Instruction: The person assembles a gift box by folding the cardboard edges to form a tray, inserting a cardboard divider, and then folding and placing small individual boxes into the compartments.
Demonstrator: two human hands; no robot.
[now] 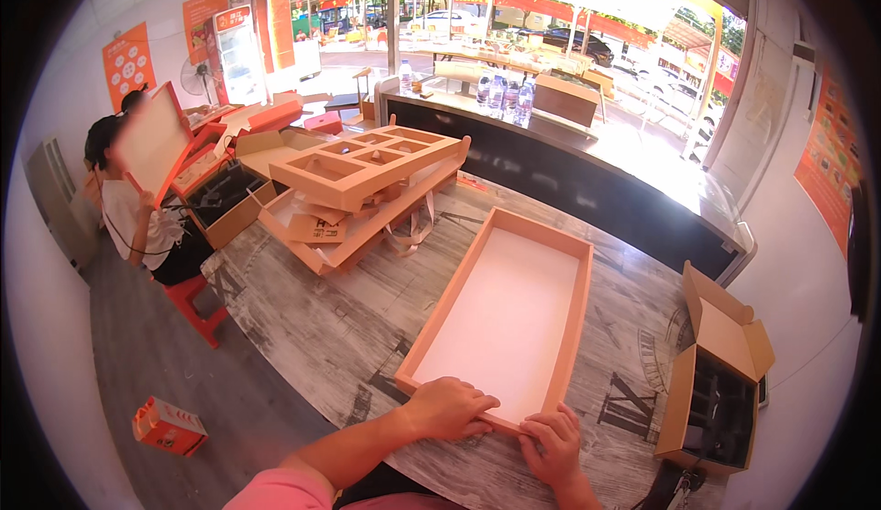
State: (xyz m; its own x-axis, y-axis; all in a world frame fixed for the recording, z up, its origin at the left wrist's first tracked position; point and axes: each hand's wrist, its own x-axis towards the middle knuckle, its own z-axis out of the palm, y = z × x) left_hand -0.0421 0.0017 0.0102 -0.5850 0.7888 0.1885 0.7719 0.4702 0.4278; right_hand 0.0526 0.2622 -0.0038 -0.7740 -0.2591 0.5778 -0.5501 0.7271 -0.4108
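Note:
A shallow rectangular cardboard box tray (pixel 502 303) with a white inside and orange-brown walls lies on the table before me, its long side running away from me. My left hand (pixel 451 408) grips the near wall, with the fingers over the rim. At the near right corner, my right hand (pixel 553 441) pinches the same wall between thumb and fingers. Farther left, a cardboard divider insert (pixel 368 159) with several square openings rests tilted on another open box (pixel 413 214). A paper piece bearing writing (pixel 316 228) and ribbon handles (pixel 413 234) show around that box.
The wood-patterned table (pixel 310 324) bears large printed numerals. At right stands an open carton (pixel 709 400) with black contents. A black-fronted counter (pixel 550 172) with water bottles (pixel 506 97) borders the far side. A person (pixel 151 228) sits at left holding a red-edged panel. A paper bag (pixel 170 426) is on the floor.

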